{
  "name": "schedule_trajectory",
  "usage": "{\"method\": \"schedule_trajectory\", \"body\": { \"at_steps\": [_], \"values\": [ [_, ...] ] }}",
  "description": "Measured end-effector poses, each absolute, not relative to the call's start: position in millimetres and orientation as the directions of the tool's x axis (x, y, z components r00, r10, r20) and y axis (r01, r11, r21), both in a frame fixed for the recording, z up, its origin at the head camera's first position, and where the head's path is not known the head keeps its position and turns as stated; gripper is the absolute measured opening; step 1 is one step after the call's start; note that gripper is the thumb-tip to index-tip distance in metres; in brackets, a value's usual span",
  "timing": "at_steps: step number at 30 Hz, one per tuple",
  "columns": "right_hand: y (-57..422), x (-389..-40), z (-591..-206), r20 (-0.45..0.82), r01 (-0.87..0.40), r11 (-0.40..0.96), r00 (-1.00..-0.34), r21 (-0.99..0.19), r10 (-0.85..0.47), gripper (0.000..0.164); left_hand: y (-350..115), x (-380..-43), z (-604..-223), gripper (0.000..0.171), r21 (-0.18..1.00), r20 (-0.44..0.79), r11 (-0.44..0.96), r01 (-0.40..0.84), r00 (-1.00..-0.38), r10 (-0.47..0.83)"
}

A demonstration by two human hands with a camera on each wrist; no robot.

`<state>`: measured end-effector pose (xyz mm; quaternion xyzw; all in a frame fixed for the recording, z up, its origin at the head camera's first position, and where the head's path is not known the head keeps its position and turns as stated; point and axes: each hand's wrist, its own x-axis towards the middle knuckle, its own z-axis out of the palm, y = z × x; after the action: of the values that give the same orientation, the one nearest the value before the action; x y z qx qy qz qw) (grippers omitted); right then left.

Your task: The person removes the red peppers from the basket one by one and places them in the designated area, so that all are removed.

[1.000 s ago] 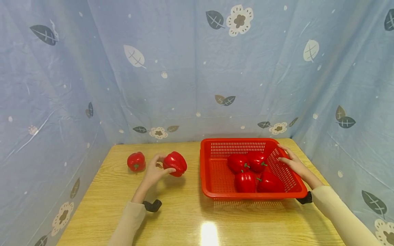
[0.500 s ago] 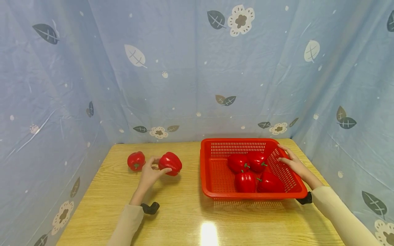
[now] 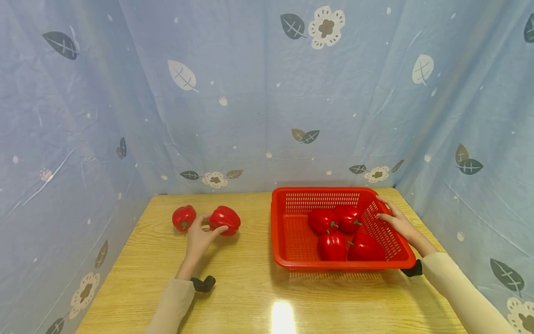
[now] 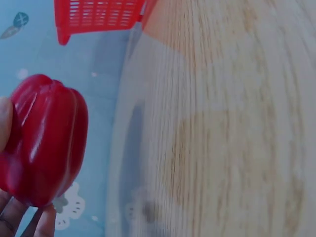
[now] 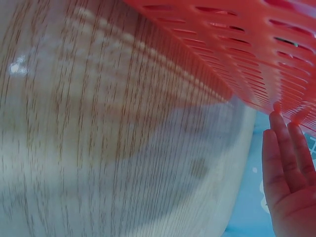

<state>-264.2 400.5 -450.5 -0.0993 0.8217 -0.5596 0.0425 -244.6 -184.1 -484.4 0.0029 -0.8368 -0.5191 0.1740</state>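
Red pepper (image 3: 225, 220) in left hand (image 3: 198, 240), right hand (image 3: 401, 226) on basket (image 3: 346, 266)

Left hand pinches the red pepper between thumb and fingers, held above the surface (image 3: 246, 297), left of the basket. A second pepper (image 3: 183, 218) sits on the surface, just left of that hand. Right hand lies at the basket's right side, fingers fairly straight against the wall, gripping nothing else. Red slotted basket stands on the right, four peppers (image 3: 332, 246) inside, toward its right half, green stems showing. Blue curtain (image 3: 246, 102) with leaves and flowers hangs at the far side.
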Motion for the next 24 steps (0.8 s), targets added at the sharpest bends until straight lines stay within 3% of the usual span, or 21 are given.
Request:
{"method": "schedule_trajectory", "body": {
  "at_steps": [24],
  "values": [
    [401.6, -265.8, -450.8, 0.032, -0.105, 0.350, -0.977, -0.931, -0.210, 0.060, -194.5, -246.7, -496.6, 0.064, 0.861, 0.290, 0.502, 0.083, -0.890, -0.351]
  ]
}}
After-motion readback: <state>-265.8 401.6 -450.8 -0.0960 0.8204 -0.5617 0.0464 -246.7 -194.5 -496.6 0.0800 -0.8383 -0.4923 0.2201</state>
